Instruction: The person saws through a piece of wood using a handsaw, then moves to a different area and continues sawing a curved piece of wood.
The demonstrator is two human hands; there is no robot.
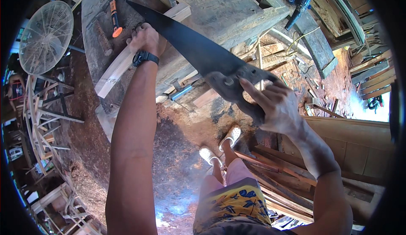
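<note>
My right hand (275, 104) is wrapped round the dark handle of a handsaw (186, 42), its index finger stretched along the side. The broad dark blade slants up and left, crossing over a squared length of pale timber (116, 72). My left hand (144, 38) grips that timber just left of the blade, with a dark watch (144, 57) on its wrist. The timber lies across a worn wooden workbench (203, 0), its near end jutting toward me. Whether the teeth touch the wood cannot be made out. An orange-and-black handled tool (114, 19) rests beyond my left hand.
A wire-caged fan (46, 37) stands at the far left, above stacked wooden frames (42, 112). A blue-and-black power tool (299, 4) sits at the far right of the bench. Offcuts and sawdust litter the ground; long boards (287, 167) lie right of my feet.
</note>
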